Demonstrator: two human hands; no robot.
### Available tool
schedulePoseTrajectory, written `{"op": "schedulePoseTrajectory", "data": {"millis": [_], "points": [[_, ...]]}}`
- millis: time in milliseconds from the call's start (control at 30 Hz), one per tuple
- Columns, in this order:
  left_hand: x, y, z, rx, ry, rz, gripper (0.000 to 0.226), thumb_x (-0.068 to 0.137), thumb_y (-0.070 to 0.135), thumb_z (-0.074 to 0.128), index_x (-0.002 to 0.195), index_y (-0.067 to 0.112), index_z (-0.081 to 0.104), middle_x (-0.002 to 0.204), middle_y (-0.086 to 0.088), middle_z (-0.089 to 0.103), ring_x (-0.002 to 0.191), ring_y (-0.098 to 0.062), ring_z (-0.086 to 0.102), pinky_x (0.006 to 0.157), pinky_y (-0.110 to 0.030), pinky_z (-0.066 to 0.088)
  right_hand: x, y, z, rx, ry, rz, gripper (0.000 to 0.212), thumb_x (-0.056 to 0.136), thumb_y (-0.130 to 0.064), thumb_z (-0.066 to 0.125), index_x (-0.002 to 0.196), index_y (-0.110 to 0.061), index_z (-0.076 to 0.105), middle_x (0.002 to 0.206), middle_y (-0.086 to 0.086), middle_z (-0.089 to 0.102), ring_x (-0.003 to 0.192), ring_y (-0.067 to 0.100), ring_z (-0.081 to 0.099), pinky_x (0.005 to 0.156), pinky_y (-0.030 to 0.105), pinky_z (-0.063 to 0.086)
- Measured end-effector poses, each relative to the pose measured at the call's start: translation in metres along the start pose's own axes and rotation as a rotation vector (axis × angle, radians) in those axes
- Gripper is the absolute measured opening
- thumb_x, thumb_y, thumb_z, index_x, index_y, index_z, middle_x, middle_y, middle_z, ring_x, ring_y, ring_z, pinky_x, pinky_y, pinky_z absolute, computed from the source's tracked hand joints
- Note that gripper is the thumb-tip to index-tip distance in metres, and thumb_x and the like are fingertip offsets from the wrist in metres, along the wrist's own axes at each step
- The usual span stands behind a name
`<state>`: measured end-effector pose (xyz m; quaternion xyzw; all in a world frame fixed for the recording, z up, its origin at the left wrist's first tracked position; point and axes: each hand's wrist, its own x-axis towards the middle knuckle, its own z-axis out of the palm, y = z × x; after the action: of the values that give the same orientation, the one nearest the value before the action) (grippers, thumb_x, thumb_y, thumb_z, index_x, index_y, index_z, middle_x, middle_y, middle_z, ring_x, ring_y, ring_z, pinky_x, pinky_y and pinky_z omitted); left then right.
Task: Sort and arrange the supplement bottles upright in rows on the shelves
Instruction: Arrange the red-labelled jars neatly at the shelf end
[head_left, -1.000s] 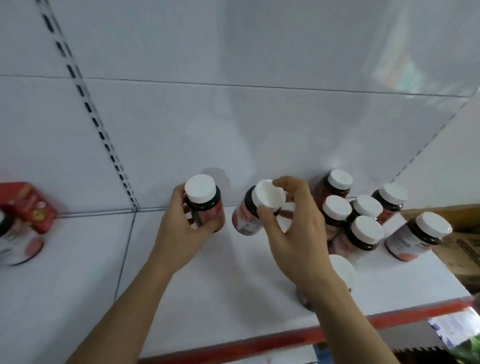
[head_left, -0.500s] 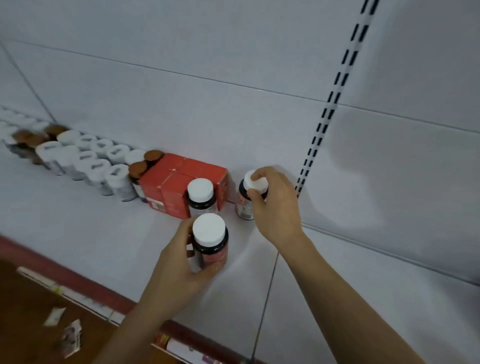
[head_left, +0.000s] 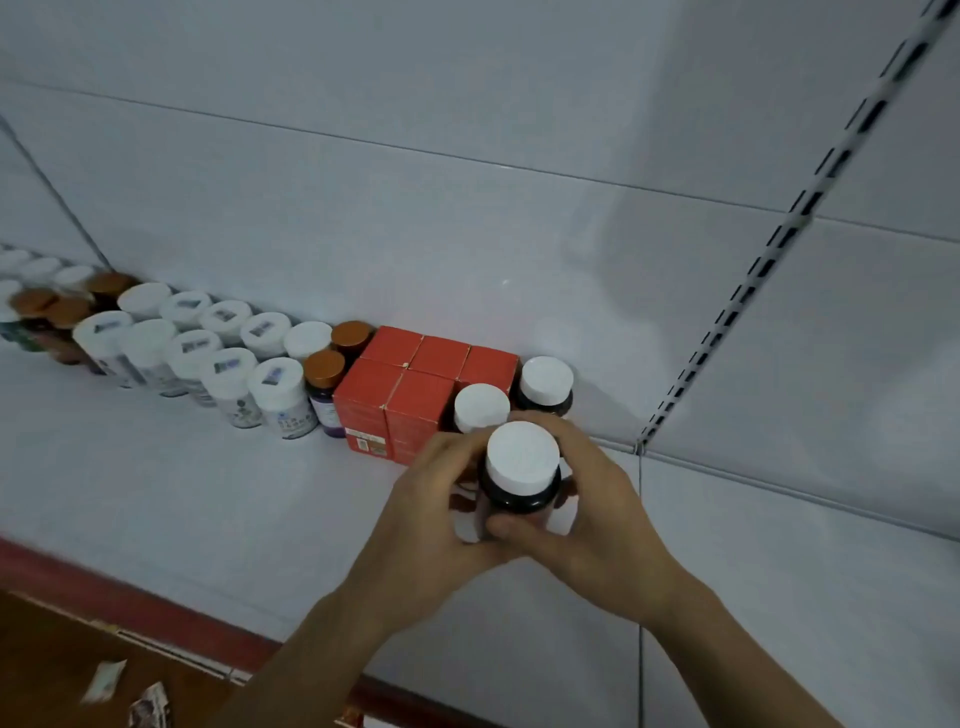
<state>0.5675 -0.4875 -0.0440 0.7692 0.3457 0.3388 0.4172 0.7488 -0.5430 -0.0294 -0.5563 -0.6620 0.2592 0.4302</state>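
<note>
Head view: the two hands meet over the shelf (head_left: 208, 493), about midway between its red front edge and its back edge. The left hand (head_left: 436, 514) comes in from the lower left and the right hand (head_left: 608, 519) from the lower right, palms facing each other. Between them stands the bottle (head_left: 522, 467), upright, its white cap towards the camera. The left hand curls its fingers round the bottle's left side; the right hand wraps the right side, thumb laid across the front of the dark glass — both grip it together. Whether its base touches the shelf I cannot tell; the hands hide it.

Just behind it stands a second bottle (head_left: 480, 408), and behind that, at the back edge, a third bottle (head_left: 545, 382) — both upright and white-capped. Red boxes (head_left: 410, 389) stand just left of these two, in two rows. Farther left along the back edge come brown-capped bottles (head_left: 324, 369), then two rows of white jars (head_left: 228, 364).
</note>
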Motion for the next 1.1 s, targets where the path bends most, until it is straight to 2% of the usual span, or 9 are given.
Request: {"op": "schedulePoseTrajectory", "data": {"millis": [100,167,233,300,367,533,733,967,1100], "points": [[0.009,0.000,-0.017,-0.069,-0.086,-0.034,0.077,0.073,0.029,0.091,0.138,0.041,0.051,0.125,0.014,0.062,0.118,-0.012,0.062,0.093,-0.025,0.055,0.005,0.004,0.007,-0.007,0.166,0.027,0.068,0.078,-0.030,0.086,0.136,-0.032,0.051,0.129,-0.022,0.060,0.121,0.009,0.058,0.085,0.013,0.047],[0.012,-0.011,-0.045,-0.051,-0.008,-0.064,0.044,0.081,0.025,0.084,0.119,0.035,0.064,0.106,0.007,0.068,0.104,-0.015,0.068,0.087,-0.028,0.055,0.004,0.008,0.010,-0.025,0.291,0.077,0.068,0.077,-0.040,0.082,0.136,-0.033,0.050,0.128,-0.025,0.059,0.119,0.008,0.057,0.080,0.015,0.049],[0.012,-0.028,-0.077,0.007,0.255,-0.129,0.019,0.091,0.010,0.073,0.094,0.028,0.069,0.090,0.002,0.071,0.088,-0.014,0.069,0.080,-0.031,0.055,0.003,0.016,0.013,-0.083,0.373,0.142,0.068,0.075,-0.045,0.081,0.134,-0.038,0.048,0.127,-0.036,0.052,0.118,-0.001,0.053,0.082,0.019,0.050],[0.010,-0.052,-0.106,-0.027,0.609,-0.252,0.025,0.092,0.002,0.064,0.084,0.026,0.065,0.082,0.001,0.069,0.081,-0.017,0.065,0.079,-0.039,0.054,0.005,0.026,0.021,-0.123,0.414,0.189,0.072,0.073,-0.037,0.086,0.131,-0.044,0.045,0.123,-0.045,0.046,0.118,-0.010,0.046,0.089,0.029,0.051],[0.015,-0.071,-0.124,-0.164,0.798,-0.391,0.023,0.091,0.002,0.058,0.084,0.024,0.059,0.083,-0.001,0.065,0.082,-0.019,0.062,0.082,-0.046,0.054,0.009,0.033,0.030,-0.145,0.439,0.244,0.079,0.068,-0.029,0.091,0.132,-0.040,0.046,0.121,-0.040,0.044,0.114,-0.014,0.043,0.095,0.031,0.049],[0.039,-0.090,-0.132,-0.266,0.723,-0.521,0.014,0.095,0.006,0.053,0.081,0.011,0.056,0.073,-0.005,0.058,0.074,-0.021,0.056,0.088,-0.052,0.056,0.015,0.040,0.042,-0.089,0.473,0.286,0.090,0.060,-0.024,0.097,0.132,-0.037,0.044,0.127,-0.016,0.051,0.115,0.007,0.051,0.090,0.015,0.040],[0.012,-0.085,-0.129,-0.082,0.648,-0.518,0.008,0.086,0.023,0.063,0.079,0.024,0.061,0.081,-0.004,0.067,0.084,-0.030,0.065,0.091,-0.061,0.054,0.017,0.047,0.046,-0.043,0.488,0.261,0.099,0.055,-0.029,0.098,0.137,-0.036,0.043,0.131,-0.016,0.053,0.122,0.011,0.052,0.096,0.031,0.047],[0.014,-0.050,-0.087,0.142,0.063,-0.187,0.012,0.089,0.019,0.072,0.085,0.027,0.065,0.087,0.012,0.068,0.085,-0.008,0.065,0.069,-0.020,0.051,0.015,0.049,0.052,0.047,0.487,0.290,0.115,0.055,-0.038,0.099,0.149,-0.035,0.035,0.144,-0.011,0.049,0.127,0.007,0.054,0.103,0.040,0.050],[0.023,-0.049,-0.061,0.185,-0.125,-0.116,0.010,0.088,0.028,0.076,0.091,0.031,0.067,0.091,0.018,0.071,0.093,-0.002,0.067,0.079,-0.016,0.050,0.016,0.051,0.051,0.029,0.479,0.289,0.115,0.055,-0.037,0.099,0.150,-0.034,0.034,0.146,-0.011,0.047,0.128,0.008,0.053,0.103,0.041,0.050]]}}
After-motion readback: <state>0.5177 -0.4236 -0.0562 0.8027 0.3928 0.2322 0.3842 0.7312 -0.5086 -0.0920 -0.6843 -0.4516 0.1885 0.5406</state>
